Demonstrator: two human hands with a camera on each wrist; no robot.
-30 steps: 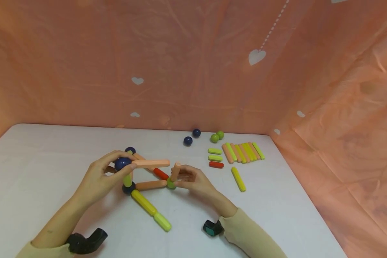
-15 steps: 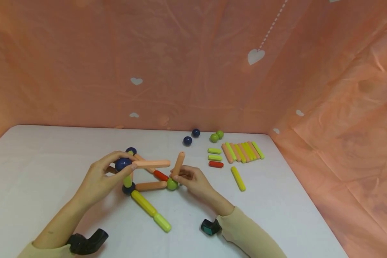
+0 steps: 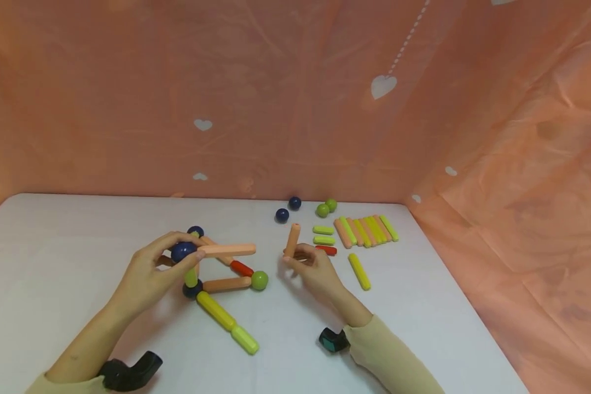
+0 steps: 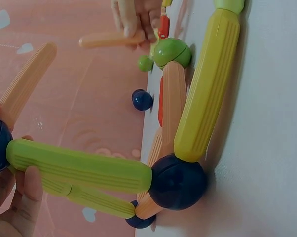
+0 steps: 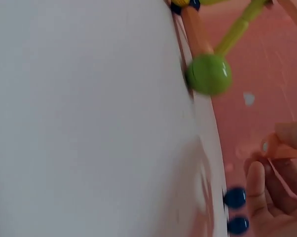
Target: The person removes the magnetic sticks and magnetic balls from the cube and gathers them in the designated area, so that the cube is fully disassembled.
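Two hands work at a frame of sticks and balls: the left hand (image 3: 148, 265) pinches the upper navy ball (image 3: 183, 252) between curled fingers and thumb, and the right hand (image 3: 317, 271) pinches a loose peach stick (image 3: 293, 239), its fingers nearly closed. In the preceding frames this stick met the green ball (image 3: 260, 280) at the frame's corner; it is now apart from it, toward 1 to 2 o'clock of the ball, while the left hand's hold is unchanged. A second peach stick (image 3: 229, 250) extends from the upper navy ball toward 3 o'clock, and a yellow stick (image 3: 215, 311) leaves the lower navy ball (image 3: 192, 288) between 4 and 5 o'clock. The left wrist view discloses the whole grooved lime stick (image 4: 79, 165) joining these two navy balls, largely masked by the hand in the head view; the right wrist view, partly blurred, adds a pale spot on the end of the loose peach stick. Only the head view displays the full row of sticks (image 3: 366, 232), toward 2 o'clock of the green ball. Support is a white table (image 3: 285, 361) with a rounded far-left corner; behind it and along the right hangs orange-pink cloth (image 3: 285, 120) printed with white hearts.
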